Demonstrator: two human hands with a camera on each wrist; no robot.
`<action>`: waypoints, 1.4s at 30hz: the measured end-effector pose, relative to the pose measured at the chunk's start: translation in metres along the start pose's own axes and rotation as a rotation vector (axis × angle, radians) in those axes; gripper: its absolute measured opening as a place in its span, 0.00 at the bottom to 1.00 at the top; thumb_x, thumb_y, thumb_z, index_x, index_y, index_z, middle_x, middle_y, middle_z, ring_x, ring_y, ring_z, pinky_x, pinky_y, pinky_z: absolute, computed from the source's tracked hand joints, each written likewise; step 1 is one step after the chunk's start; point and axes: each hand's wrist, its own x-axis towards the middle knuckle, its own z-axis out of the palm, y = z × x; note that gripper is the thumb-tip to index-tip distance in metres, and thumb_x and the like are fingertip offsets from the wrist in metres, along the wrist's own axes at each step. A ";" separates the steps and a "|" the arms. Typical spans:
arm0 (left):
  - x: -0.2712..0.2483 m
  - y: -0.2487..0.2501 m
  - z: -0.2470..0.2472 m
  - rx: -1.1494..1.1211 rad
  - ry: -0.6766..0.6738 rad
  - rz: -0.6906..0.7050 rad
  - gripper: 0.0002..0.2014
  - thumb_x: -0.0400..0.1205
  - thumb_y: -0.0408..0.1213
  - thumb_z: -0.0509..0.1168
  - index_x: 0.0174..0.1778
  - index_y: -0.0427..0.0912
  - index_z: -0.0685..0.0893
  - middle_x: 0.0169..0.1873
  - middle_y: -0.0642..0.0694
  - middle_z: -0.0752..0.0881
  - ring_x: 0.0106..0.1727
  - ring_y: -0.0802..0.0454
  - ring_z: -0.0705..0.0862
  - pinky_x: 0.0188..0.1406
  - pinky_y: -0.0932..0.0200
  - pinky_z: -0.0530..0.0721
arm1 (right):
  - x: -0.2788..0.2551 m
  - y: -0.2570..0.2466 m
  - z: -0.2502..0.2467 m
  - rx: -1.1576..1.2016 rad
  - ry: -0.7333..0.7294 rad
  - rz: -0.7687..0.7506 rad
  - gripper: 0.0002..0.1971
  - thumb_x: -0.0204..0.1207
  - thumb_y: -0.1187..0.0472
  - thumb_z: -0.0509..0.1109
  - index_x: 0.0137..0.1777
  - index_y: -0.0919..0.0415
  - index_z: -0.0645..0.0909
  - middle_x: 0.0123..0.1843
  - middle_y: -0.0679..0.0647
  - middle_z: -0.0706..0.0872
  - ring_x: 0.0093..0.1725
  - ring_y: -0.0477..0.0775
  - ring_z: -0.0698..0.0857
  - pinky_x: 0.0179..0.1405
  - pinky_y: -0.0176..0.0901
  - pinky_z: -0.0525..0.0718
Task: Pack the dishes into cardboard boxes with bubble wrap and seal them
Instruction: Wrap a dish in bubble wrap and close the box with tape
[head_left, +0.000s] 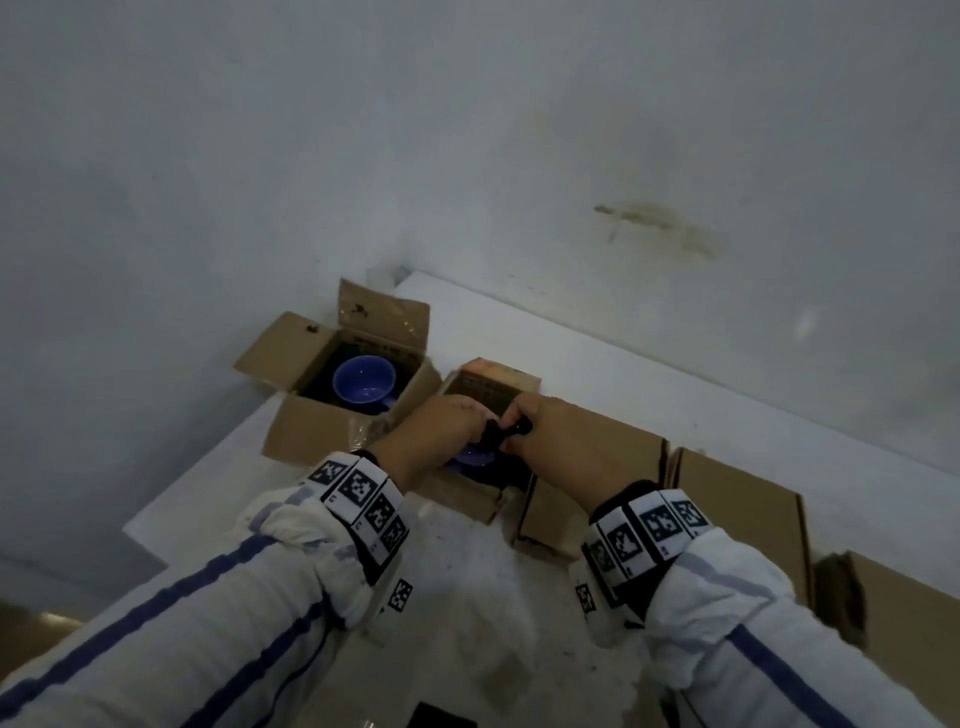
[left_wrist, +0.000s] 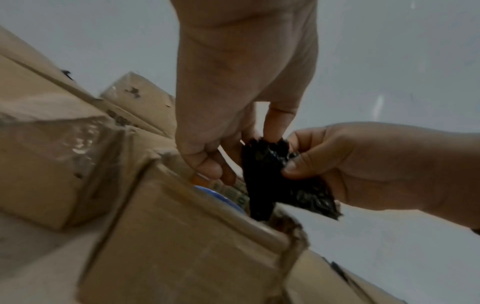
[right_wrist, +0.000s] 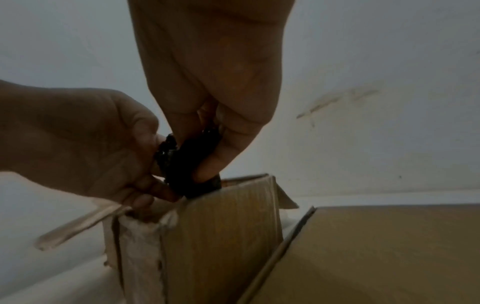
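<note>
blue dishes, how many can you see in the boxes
2. One blue cup sits in the open box at the far left; another blue dish lies in the box under both hands, mostly hidden. Closed boxes may hold more.

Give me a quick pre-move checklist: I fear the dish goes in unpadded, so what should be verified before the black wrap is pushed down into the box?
1. Left hand pinches the black wrap: ok.
2. Right hand pinches the wrap too: ok.
3. Wrap is over the open box: ok.
4. Blue dish already sits inside that box: ok.
5. Wrap covers the dish: not ok, blue shows.
6. Padding beneath the dish: cannot tell.
</note>
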 end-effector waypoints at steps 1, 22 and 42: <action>0.005 -0.006 -0.007 0.103 -0.008 0.016 0.14 0.80 0.21 0.57 0.58 0.33 0.81 0.43 0.42 0.82 0.46 0.48 0.79 0.33 0.66 0.81 | 0.004 0.000 0.005 -0.053 -0.021 -0.013 0.07 0.72 0.65 0.71 0.45 0.51 0.79 0.45 0.49 0.81 0.45 0.50 0.80 0.29 0.27 0.71; 0.048 -0.042 -0.009 0.921 -0.273 0.128 0.22 0.81 0.35 0.64 0.70 0.34 0.72 0.67 0.37 0.76 0.74 0.44 0.69 0.75 0.47 0.69 | 0.026 -0.007 0.038 -0.754 -0.443 -0.152 0.12 0.81 0.59 0.62 0.59 0.59 0.83 0.56 0.54 0.84 0.57 0.57 0.79 0.68 0.54 0.68; 0.021 0.052 0.157 0.677 -0.261 0.393 0.11 0.77 0.33 0.56 0.50 0.38 0.82 0.50 0.43 0.84 0.49 0.45 0.82 0.50 0.46 0.84 | -0.077 0.111 -0.064 -0.159 0.190 0.098 0.16 0.78 0.68 0.60 0.62 0.61 0.83 0.53 0.61 0.87 0.54 0.60 0.84 0.44 0.40 0.74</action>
